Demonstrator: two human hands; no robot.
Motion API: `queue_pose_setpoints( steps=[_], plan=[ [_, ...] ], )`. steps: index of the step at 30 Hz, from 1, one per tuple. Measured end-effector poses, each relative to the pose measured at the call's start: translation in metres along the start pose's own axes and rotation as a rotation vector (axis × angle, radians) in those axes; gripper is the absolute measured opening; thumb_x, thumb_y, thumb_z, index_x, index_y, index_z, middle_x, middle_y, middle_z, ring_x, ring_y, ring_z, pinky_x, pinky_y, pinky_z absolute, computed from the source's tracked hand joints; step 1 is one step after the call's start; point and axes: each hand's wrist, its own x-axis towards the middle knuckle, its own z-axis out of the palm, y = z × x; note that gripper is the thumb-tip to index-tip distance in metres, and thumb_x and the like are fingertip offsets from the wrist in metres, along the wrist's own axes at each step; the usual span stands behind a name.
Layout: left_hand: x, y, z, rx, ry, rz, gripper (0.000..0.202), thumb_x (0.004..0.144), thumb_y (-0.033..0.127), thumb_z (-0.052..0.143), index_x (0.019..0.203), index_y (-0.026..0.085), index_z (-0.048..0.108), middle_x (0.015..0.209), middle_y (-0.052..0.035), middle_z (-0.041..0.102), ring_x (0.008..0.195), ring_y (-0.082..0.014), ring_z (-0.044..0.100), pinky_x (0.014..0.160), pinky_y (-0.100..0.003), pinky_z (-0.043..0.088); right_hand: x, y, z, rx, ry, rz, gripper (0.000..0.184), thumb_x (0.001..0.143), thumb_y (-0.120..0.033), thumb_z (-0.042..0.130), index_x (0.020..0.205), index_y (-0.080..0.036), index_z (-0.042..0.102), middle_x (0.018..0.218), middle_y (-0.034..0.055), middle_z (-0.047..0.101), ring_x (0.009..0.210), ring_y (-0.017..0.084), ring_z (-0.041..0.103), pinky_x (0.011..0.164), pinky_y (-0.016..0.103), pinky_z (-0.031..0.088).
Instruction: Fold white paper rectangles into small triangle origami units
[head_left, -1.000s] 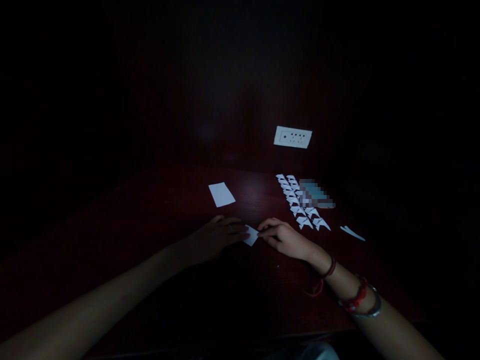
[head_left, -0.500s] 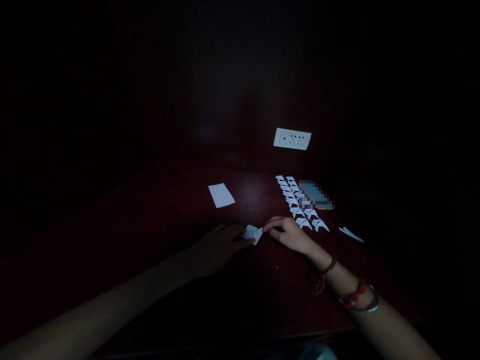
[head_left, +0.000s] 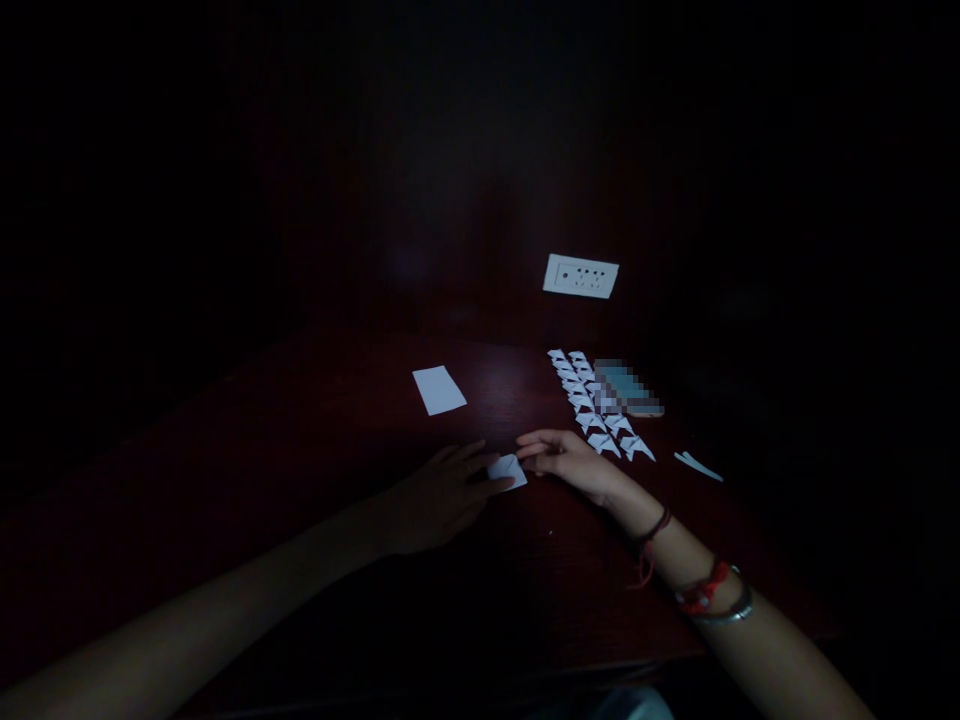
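Observation:
A small white piece of folded paper point(head_left: 508, 471) lies on the dark red table between my hands, a crease showing on it. My left hand point(head_left: 450, 490) holds it from the left, with thumb along the near edge and a fingertip on the far side; its other fingers stretch forward. At the paper's right corner, the pinched thumb and fingertips of my right hand point(head_left: 566, 465) grip it. Beyond my right hand stand several folded white paper pieces point(head_left: 589, 415) in two slanting rows.
A flat white paper sheet point(head_left: 439, 390) lies ahead of my left hand. Right of the rows is a phone-like flat object point(head_left: 634, 392), blurred out. Thin white paper strips point(head_left: 698, 466) lie further right. A socket plate point(head_left: 581, 276) is on the wall behind the table point(head_left: 525, 600).
The raised flap of the folded paper now lies flat, making a smaller, squarer shape. My right hand has shifted slightly left, its fingers a little more spread. The view has moved slightly.

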Motion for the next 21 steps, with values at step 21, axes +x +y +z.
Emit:
queue_pose_setpoints(
  steps=[21],
  plan=[
    [0.002, 0.0, -0.006, -0.021, -0.08, 0.02, 0.05, 0.084, 0.015, 0.035, 0.13, 0.032, 0.022, 0.137, 0.0006, 0.025, 0.125, -0.0211, 0.021, 0.1, -0.045, 0.015, -0.001, 0.006, -0.007, -0.705, -0.03, -0.472, 0.009, 0.072, -0.02, 0.057, 0.074, -0.015, 0.064, 0.071, 0.0011, 0.061, 0.065, 0.01, 0.055, 0.062, 0.022, 0.042]
  ],
)
